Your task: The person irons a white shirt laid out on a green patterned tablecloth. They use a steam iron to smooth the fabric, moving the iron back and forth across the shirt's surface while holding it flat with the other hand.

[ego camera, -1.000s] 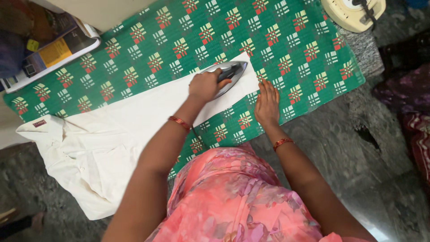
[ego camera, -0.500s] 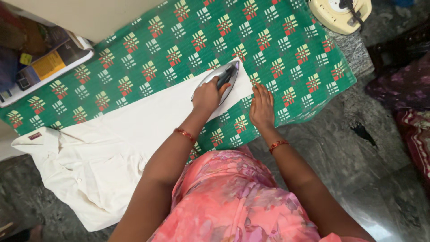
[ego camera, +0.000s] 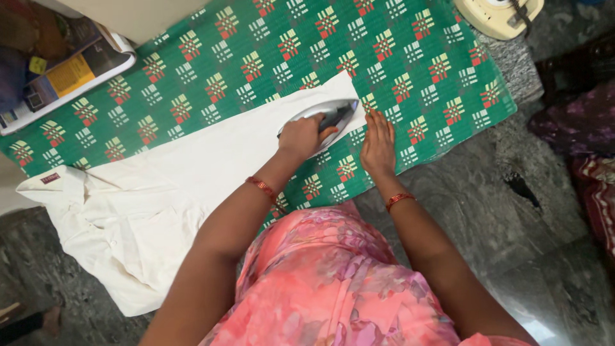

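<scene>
My left hand [ego camera: 301,136] grips the dark handle of a silver iron [ego camera: 336,110] that rests flat on the end of a white shirt's sleeve [ego camera: 256,138]. The white shirt [ego camera: 134,218] lies spread over a green patterned cloth [ego camera: 397,57], its collar and body at the left. Just right of the iron, my right hand [ego camera: 378,144] lies flat with its fingers spread. Its fingertips are at the sleeve's cuff edge and its palm is on the green cloth. Both wrists wear red bangles.
A cream-coloured round appliance [ego camera: 500,14] sits at the top right corner of the cloth. A stack of magazines and books [ego camera: 64,70] lies at the top left. Dark stone floor [ego camera: 500,192] surrounds the cloth, and dark red fabric [ego camera: 589,166] lies at the right edge.
The iron has slid a little along the sleeve's end toward the cuff corner, still under my left hand. My right hand has stayed flat beside the cuff.
</scene>
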